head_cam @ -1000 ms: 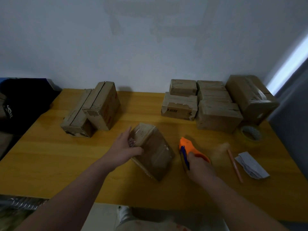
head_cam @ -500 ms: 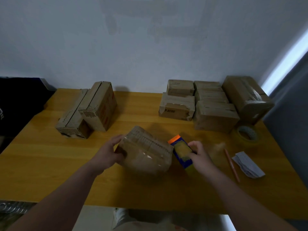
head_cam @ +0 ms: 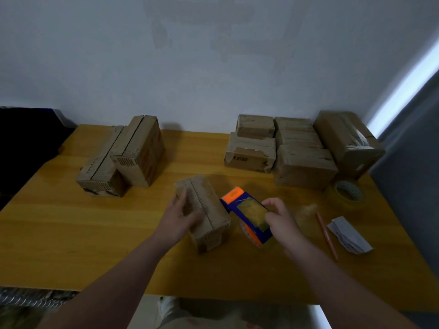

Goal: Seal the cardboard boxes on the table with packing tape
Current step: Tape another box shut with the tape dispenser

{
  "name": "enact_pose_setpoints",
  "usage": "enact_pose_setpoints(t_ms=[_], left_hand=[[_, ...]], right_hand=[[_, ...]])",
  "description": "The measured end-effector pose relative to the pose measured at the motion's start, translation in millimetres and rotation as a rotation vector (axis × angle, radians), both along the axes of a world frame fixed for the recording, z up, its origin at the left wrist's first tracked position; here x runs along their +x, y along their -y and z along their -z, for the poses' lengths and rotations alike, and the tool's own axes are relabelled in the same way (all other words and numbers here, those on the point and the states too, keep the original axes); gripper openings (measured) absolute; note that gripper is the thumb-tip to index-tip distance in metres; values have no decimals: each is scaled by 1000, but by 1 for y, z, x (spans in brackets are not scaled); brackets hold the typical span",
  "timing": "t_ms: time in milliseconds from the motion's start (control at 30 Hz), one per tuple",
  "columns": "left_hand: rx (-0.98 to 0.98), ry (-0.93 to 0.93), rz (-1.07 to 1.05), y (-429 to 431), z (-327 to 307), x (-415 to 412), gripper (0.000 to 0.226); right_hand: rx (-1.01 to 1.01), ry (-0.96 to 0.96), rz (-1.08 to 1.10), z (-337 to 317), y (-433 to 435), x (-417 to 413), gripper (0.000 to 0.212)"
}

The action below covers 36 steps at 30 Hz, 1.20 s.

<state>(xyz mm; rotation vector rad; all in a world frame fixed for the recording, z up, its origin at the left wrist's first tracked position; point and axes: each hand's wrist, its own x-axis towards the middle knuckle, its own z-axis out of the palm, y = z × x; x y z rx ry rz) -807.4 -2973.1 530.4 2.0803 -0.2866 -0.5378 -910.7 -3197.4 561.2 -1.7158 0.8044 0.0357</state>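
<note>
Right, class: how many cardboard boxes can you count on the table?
9 boxes: two back left; one mid-table, held by the left hand; six grouped back right. More may hide behind these.

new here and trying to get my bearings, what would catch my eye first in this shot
The bright orange and blue tape dispenser near the middle of the table, gripped in the right hand, stands out most. It sits right beside the small box that the left hand holds. Next comes the cluster of taped boxes at the back right, with two more boxes at the back left.
</note>
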Motion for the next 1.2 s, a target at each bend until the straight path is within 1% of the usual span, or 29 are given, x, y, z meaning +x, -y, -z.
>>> enact_pose_setpoints(t_ms=[67, 100, 167, 200, 267, 300, 367, 433, 500, 567, 633, 667, 700, 733, 800, 833, 867, 933, 1000, 1033, 1067, 1167, 1200], left_hand=[[162, 31, 146, 2, 3, -5, 109], [217, 61, 208, 2, 5, -7, 118], [295, 135, 282, 2, 7, -12, 123], [333, 183, 294, 3, 8, -13, 120], [422, 284, 293, 3, 5, -14, 103], [463, 339, 295, 4, 3, -14, 95], [519, 438, 303, 8, -2, -14, 83], [583, 505, 295, 12, -6, -16, 75], [653, 539, 281, 15, -8, -18, 69], [641, 553, 258, 15, -10, -19, 63], [504, 582, 213, 14, -15, -19, 57], [392, 560, 165, 15, -20, -18, 54], [254, 490, 92, 17, -26, -18, 49], [118, 344, 5, 20, -33, -17, 42], [-144, -67, -175, 28, -50, -15, 33], [-222, -253, -244, 29, -56, -13, 34], [-251, -402, -264, 28, -62, -11, 36], [-263, -590, -195, 24, -68, -8, 38], [-323, -680, -141, 21, -72, -11, 26], [-370, -701, -146, 20, -72, -12, 19], [-411, -709, -170, 20, -72, -13, 17], [-451, -708, -217, 17, -69, -14, 27], [-445, -705, -213, 15, -69, -14, 25]], right_hand=[[21, -5, 26, -2, -1, -1, 25], [25, -5, 52, -2, -1, -1, 26], [30, 9, 122, -5, 1, -2, 28], [31, 29, 149, -6, 3, -3, 27], [18, 101, 142, -8, 7, -9, 25], [22, 143, 125, -10, 8, -11, 29], [43, 197, 91, -15, 12, -16, 46], [40, 213, 28, -20, 14, -17, 58], [45, 221, -57, -24, 16, -19, 64], [53, 224, -115, -25, 16, -21, 66], [33, 221, -142, -26, 15, -23, 68], [18, 219, -150, -27, 15, -24, 67], [6, 219, -159, -28, 15, -24, 64], [1, 225, -171, -28, 14, -25, 61], [3, 249, -213, -30, 12, -26, 57], [14, 266, -236, -32, 10, -26, 57], [28, 281, -256, -32, 9, -26, 57], [46, 299, -301, -35, 7, -26, 59], [47, 311, -343, -37, 5, -26, 61], [49, 315, -359, -37, 4, -26, 61], [54, 317, -372, -38, 3, -26, 62], [76, 310, -399, -38, 0, -27, 61], [80, 305, -406, -38, 0, -27, 61]])
